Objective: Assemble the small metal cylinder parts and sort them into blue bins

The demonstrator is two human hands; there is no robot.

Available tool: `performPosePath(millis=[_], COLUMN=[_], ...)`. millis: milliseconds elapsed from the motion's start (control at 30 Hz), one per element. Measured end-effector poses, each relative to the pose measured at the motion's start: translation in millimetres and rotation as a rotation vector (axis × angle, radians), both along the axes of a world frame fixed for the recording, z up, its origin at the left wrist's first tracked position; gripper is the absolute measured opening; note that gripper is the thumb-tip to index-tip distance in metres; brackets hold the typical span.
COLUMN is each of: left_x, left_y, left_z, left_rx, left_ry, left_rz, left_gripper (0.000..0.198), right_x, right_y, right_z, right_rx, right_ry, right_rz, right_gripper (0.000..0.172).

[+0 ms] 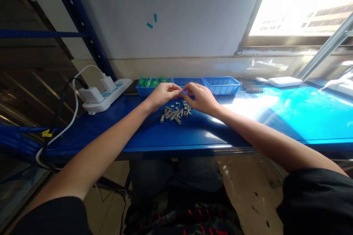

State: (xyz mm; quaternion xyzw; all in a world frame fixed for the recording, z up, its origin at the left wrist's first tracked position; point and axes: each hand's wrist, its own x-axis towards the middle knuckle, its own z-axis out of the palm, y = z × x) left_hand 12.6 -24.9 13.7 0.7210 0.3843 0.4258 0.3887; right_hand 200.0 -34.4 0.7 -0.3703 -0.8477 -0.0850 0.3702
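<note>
My left hand [164, 92] and my right hand [199, 96] meet fingertip to fingertip above the blue table, in front of the bins. Both are closed in a pinch. Whatever lies between the fingertips is too small and too covered to make out. Just below them a loose pile of grey metal cylindrical pieces [174, 114] lies on the tabletop. A few small screws [177, 103] are scattered at the pile's far side, close under my fingers.
Behind my hands stand a blue bin [150, 91] with green packets and a divided blue bin [222, 86]. To the left lies a white power strip [106, 97] with plugged-in adapters and cables. A white flat box [285, 82] sits at the back right.
</note>
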Motion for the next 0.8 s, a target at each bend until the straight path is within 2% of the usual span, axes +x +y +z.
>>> performPosePath(millis=[100, 267, 433, 500, 600, 667, 800], left_x=[1.3, 3.9, 4.7, 4.0, 3.4, 3.8, 4.3], left_y=[-0.6, -1.6, -3.4, -5.4, -10.5, -13.9, -16.1], left_z=[-1.4, -3.3, -1.7, -0.1, 2.2, 3.2, 4.3], left_rx=[0.008, 0.007, 0.037, 0.118, 0.361, 0.491, 0.578], left_ry=[0.023, 0.073, 0.146, 0.2, 0.345, 0.418, 0.462], left_rz=[-0.002, -0.002, 0.008, 0.054, 0.127, 0.13, 0.14], left_gripper=[0.035, 0.04, 0.039, 0.035, 0.027, 0.029, 0.025], right_x=[0.4, -0.5, -0.3, 0.0, -0.4, -1.5, -4.0], right_y=[-0.8, -2.9, -3.2, -1.4, 2.2, 4.0, 4.2], right_z=[-0.1, 0.2, 4.3, 4.6, 3.3, 1.7, -0.2], right_rx=[0.001, 0.015, -0.004, -0.024, -0.061, -0.081, -0.106], right_ry=[0.004, -0.001, -0.016, 0.013, 0.068, 0.096, 0.099], right_rz=[0.008, 0.02, -0.032, -0.06, -0.091, -0.097, -0.081], right_gripper=[0.014, 0.022, 0.023, 0.027, 0.034, 0.037, 0.044])
